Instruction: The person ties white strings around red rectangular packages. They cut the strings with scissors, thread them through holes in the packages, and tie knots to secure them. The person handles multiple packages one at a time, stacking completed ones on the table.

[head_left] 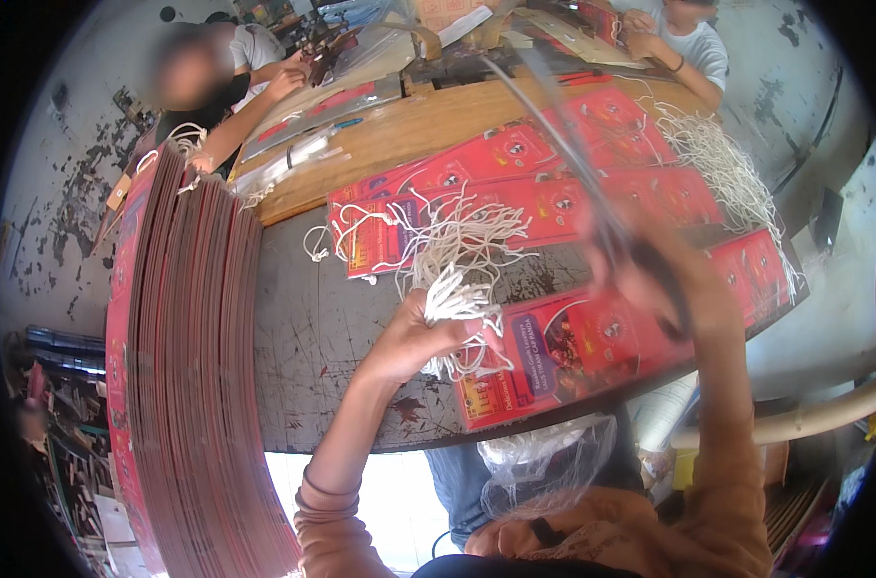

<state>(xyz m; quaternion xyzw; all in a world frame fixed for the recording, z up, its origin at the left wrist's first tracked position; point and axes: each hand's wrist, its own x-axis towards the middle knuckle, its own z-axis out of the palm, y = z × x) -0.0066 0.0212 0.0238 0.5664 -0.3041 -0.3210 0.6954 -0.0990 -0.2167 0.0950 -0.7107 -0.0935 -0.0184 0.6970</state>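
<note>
My left hand (399, 337) is closed around a bunch of white cords (454, 295), their looped ends sticking up out of the fist. Behind it, loose cord ends (462, 231) spill across a red printed sheet (544, 207). In my right hand (642, 275) is a pair of black-handled scissors (584, 173), raised with the blades pointing away from me. Motion blurs that hand and the scissors; the blades look spread apart. Under my hands lies another red printed sheet (563, 361) near the table's front edge.
A tall stack of red-faced boards (183, 356) stands at the left. More white cords (727, 169) hang over the table's right side. Two people (202, 91) work at the far left and another person (684, 48) at the far right. A clear plastic bag (544, 462) is below the front edge.
</note>
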